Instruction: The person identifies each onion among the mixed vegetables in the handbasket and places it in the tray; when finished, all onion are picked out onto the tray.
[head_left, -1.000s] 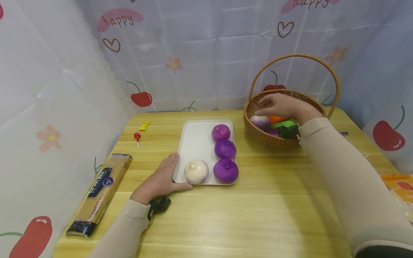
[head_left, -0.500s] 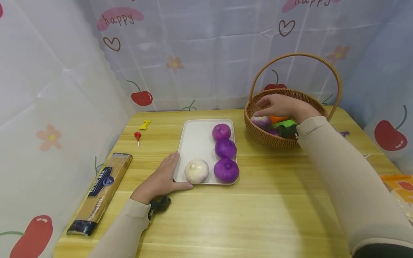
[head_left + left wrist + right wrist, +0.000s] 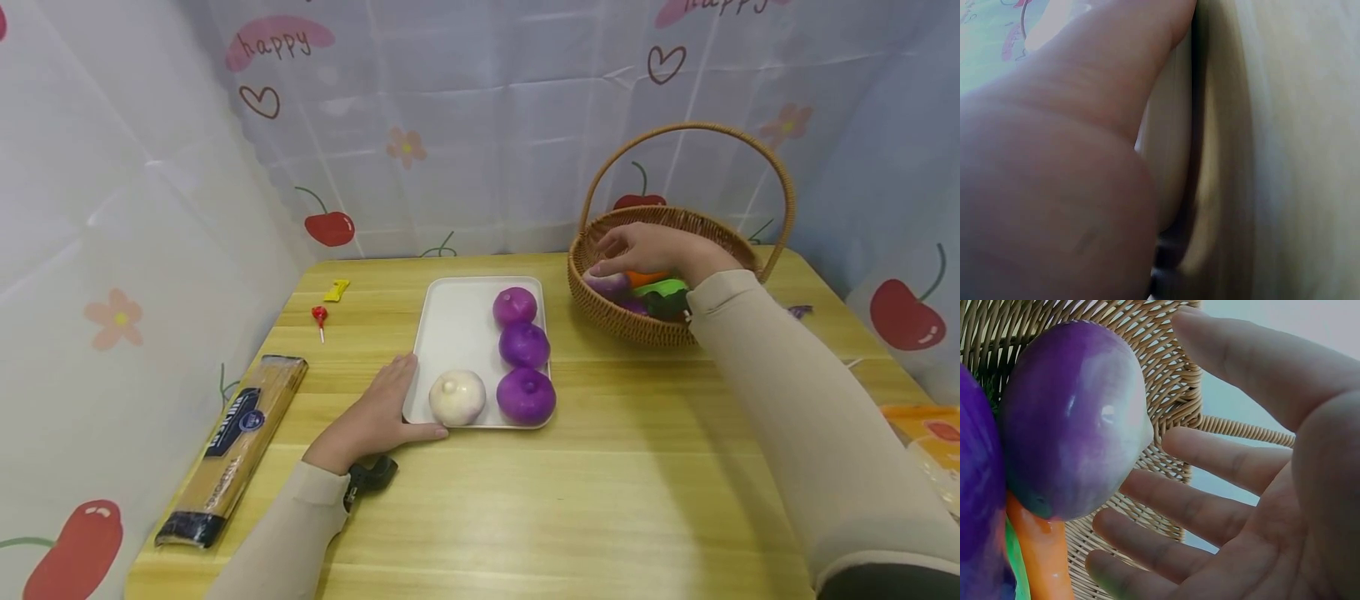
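Note:
My right hand (image 3: 660,248) hovers over the wicker basket (image 3: 637,329), fingers spread and apart from the purple-and-white onion (image 3: 1075,422) just below. In the right wrist view the thumb and fingers surround its pale end without closing on it. At the near left corner of the white tray (image 3: 453,325), my left hand (image 3: 375,412) rests with fingers along the side and thumb along the front edge. On that tray sit a white onion (image 3: 457,397) and three purple onions (image 3: 526,396) in a column down the right side.
An orange carrot-like piece (image 3: 1044,550) and a green vegetable (image 3: 660,289) lie in the basket, whose tall handle (image 3: 697,127) arches overhead. On the left are a spaghetti pack (image 3: 236,446), a red lollipop (image 3: 320,317) and a yellow wrapped candy (image 3: 337,290). An orange packet (image 3: 926,433) is at the right edge.
My right hand has lowered slightly toward the purple-and-white onion in the basket. The left hand, tray and onions on it have stayed in place.

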### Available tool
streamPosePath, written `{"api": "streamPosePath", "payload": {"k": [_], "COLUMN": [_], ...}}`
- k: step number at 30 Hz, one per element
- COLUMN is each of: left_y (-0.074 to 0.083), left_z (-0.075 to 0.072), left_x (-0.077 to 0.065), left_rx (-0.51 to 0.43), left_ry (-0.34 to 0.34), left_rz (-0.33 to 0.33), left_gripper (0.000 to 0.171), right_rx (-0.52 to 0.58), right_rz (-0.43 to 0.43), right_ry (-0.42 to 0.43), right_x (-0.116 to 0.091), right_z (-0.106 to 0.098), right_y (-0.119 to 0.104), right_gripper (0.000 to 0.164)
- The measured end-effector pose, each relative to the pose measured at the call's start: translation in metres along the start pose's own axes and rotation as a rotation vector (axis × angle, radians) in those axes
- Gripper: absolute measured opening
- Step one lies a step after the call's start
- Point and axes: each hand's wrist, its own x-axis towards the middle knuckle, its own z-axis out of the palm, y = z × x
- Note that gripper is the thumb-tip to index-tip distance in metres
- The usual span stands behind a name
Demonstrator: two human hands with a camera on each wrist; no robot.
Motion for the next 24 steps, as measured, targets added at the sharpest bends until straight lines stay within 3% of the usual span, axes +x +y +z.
{"api": "streamPosePath", "payload": {"k": [24], "left_y": [0.0012], "left_z": [-0.0002], "left_x": [-0.0005], "left_rx": [-0.01], "left_ry": [-0.004], "left_rz": [-0.009], "left_gripper": [0.134], "right_rx": [-0.009], "right_rz": [0.005], "right_ry": [-0.037], "right_x": [0.0015], "right_z": [0.0042], "right_y": [0.0013], "right_gripper": [0.082]}}
